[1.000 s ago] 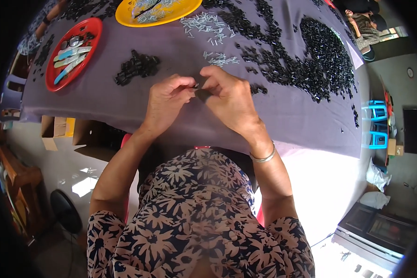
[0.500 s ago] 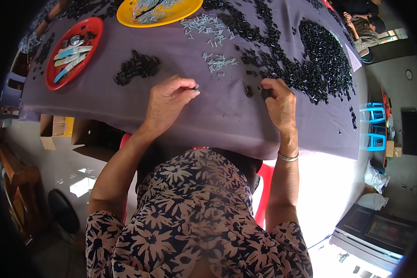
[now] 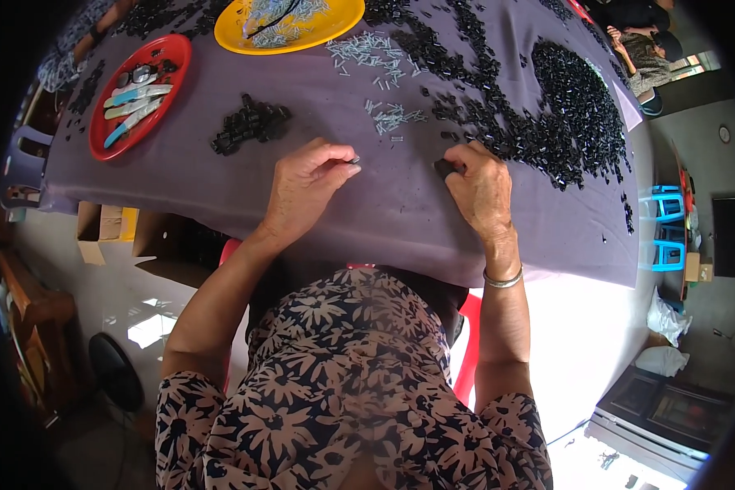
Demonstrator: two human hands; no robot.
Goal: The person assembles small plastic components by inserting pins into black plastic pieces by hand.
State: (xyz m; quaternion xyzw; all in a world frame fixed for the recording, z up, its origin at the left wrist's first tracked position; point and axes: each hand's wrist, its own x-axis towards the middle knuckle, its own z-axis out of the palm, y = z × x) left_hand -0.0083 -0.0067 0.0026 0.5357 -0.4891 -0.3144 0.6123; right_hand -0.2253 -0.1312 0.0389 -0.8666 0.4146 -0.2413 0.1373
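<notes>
My left hand [image 3: 314, 184] is held just above the cloth, with thumb and forefinger pinched on a tiny pale pin [image 3: 355, 160] whose tip barely shows. To its right, my right hand [image 3: 480, 186] is closed on a small black plastic piece [image 3: 444, 168], which sticks out between thumb and curled fingers. A gap separates the two hands. Beyond them lies a small cluster of clear pale pins [image 3: 392, 118]. A pile of black plastic pieces [image 3: 251, 124] sits past my left hand, and a large spread of similar black pieces [image 3: 576, 110] lies beyond my right.
On the purple tablecloth [image 3: 384, 216], a red tray [image 3: 98, 135] at left holds several knife-like tools [image 3: 135, 102]. A yellow plate [image 3: 306, 45] of pale pins stands at the back, with more loose pins [image 3: 367, 53] beside it. Other people sit at the far corners.
My right hand has moved left toward my left hand, carrying a black piece. The loose black piece formerly beside it no longer lies on the cloth. My left hand keeps its pinch.
</notes>
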